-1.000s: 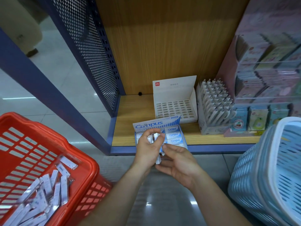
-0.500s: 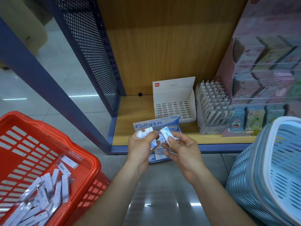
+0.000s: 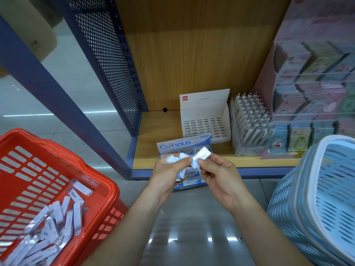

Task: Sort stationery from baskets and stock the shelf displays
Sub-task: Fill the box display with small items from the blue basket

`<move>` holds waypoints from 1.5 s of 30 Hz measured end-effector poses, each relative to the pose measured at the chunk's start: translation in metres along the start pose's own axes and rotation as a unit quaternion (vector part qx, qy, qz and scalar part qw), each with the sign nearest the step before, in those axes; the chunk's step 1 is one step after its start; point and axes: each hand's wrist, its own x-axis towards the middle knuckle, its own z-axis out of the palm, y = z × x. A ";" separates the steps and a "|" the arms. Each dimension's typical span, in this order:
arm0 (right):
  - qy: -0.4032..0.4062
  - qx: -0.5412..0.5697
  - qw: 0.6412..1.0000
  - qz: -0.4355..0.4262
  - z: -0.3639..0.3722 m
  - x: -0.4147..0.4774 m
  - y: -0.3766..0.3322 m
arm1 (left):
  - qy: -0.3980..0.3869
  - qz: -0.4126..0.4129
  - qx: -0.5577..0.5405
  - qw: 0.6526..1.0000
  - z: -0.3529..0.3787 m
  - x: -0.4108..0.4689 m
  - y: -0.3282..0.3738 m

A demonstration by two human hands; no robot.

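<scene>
A blue and white Campus display box [image 3: 182,145] sits at the front edge of the wooden shelf [image 3: 151,143], with small erasers in its tray. My left hand [image 3: 169,173] grips a bunch of small white and blue erasers [image 3: 173,158] just in front of the box. My right hand [image 3: 217,169] pinches one eraser [image 3: 201,154] between thumb and fingers, held over the box's right side. Both hands partly hide the tray.
An orange basket [image 3: 107,191] at the left holds several wrapped white packets [image 3: 57,217]. A light blue basket [image 3: 315,189] stands at the right. On the shelf stand an empty white display box [image 3: 205,120], a box of white pens [image 3: 249,121] and sticker packs [image 3: 288,139].
My right hand has drawn one eraser away from the bunch in my left hand and raised it over the Campus box. My left hand lifted slightly.
</scene>
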 end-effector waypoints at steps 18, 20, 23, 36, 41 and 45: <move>0.080 -0.330 0.938 -0.066 -0.031 0.010 0.014 | 0.110 0.009 0.089 0.990 0.008 0.005 -0.024; 0.088 -0.428 0.893 -0.107 -0.036 0.013 0.018 | 0.126 0.007 0.092 0.988 0.011 0.008 -0.030; 0.103 -0.538 0.819 -0.169 -0.046 0.019 0.019 | 0.144 0.017 0.152 0.978 0.007 0.015 -0.039; 0.090 -0.730 0.666 -0.123 -0.056 0.053 0.015 | 0.124 0.064 0.453 0.880 -0.007 0.031 -0.045; 0.109 -0.703 0.693 -0.116 -0.056 0.053 0.020 | 0.119 0.064 0.451 0.882 -0.008 0.032 -0.046; 0.141 -0.683 0.707 -0.117 -0.049 0.051 0.021 | 0.112 0.059 0.427 0.895 -0.010 0.033 -0.045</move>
